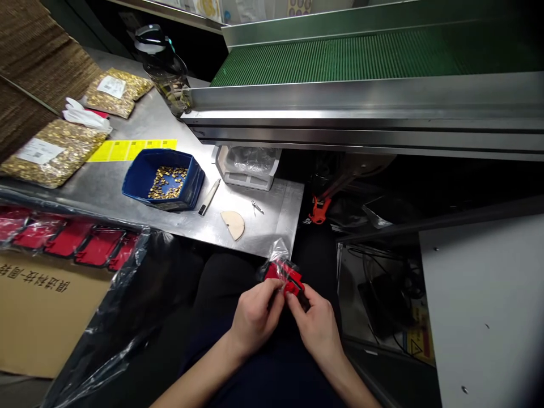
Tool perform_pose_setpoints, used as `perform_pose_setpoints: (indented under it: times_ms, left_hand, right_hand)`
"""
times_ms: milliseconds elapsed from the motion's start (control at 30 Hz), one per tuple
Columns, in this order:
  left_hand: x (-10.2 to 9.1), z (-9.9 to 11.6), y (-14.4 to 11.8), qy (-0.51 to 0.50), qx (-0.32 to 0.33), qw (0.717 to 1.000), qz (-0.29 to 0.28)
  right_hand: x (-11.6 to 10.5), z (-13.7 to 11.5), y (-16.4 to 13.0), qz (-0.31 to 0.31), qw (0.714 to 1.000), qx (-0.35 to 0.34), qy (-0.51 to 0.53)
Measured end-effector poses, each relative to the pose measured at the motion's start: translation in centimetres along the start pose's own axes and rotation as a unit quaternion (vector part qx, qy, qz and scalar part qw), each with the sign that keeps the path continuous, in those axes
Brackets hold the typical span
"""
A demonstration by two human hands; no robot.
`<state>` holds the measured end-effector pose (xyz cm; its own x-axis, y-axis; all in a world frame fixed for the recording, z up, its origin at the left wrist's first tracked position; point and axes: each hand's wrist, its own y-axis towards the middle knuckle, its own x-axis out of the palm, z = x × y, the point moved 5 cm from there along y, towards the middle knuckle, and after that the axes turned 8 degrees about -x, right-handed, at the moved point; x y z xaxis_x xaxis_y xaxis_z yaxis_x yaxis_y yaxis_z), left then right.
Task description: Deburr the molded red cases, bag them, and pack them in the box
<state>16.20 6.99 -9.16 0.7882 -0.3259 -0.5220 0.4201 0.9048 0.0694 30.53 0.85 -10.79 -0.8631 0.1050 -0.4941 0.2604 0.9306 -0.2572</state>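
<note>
Above my lap, at the front corner of the metal table, both hands hold a red and black plastic part (293, 276). My left hand (257, 314) is closed, with thumb and forefinger pinching at its left side. My right hand (317, 323) grips the right end, thumb on a round red piece. Clear plastic film (279, 250) sticks up from the part's far side. Whether my left fingers pinch the film or the part itself is hard to see. Nearest on the table are a half-round wooden piece (233, 224) and a small nail clipper-like metal tool (257, 207).
A blue bin (198, 184) of small brass pieces stands left on the metal table (280, 211), beside a marker-like pen (209, 197) and a white tray (246, 180). A green conveyor (323, 59) crosses behind. Red parts (68, 238) lie in a plastic-lined box at left.
</note>
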Motion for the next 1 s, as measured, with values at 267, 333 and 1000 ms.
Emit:
perform_pose_setpoints:
  times_ms: [267,333,1000]
  left_hand:
    - [0.4,0.4,1.0,-0.029,-0.006,0.999,-0.015]
    - [0.2,0.1,1.7,-0.061,-0.07,0.996,-0.011]
    - [-1.5,-5.5,4.8,-0.172,-0.315,0.933,0.026]
  right_hand:
    - [-0.3,-1.3,2.1,-0.065,0.993,-0.047,-0.083]
    - [-1.3,-1.9,3.1,-0.047,0.993,-0.057,-0.095]
    - [-1.0,-1.6,9.2,-0.074,0.988,-0.017,-0.132]
